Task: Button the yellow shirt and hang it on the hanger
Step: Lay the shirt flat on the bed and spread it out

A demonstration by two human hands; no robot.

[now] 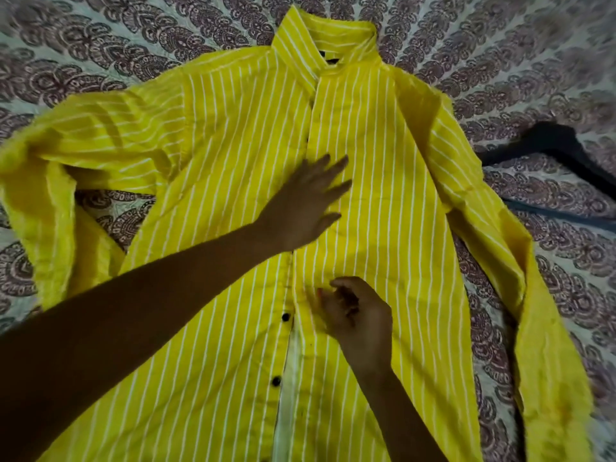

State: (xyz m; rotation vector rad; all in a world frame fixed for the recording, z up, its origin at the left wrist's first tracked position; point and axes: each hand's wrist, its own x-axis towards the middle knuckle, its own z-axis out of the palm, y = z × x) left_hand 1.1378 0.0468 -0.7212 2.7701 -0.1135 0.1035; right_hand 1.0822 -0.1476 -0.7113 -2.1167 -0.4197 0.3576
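The yellow shirt (400, 161) lies front-up beneath both grips; my left grip (306, 201) presses flat on its chest, fingers spread; my right grip (356, 311) curls at the placket, hold unclear; black buttons (285, 317) just left of it; hanger (566, 141) well to the right on the bedspread (100, 45).

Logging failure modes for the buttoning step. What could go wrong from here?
1. Two buttons below the right hand are undone and the front gapes there; the left hand lies flat only higher up, so the shirt may shift and a button land in the wrong hole.
2. The hanger lies past the sleeve, partly out of frame; reaching for it could drag the sleeve and spoil the alignment.
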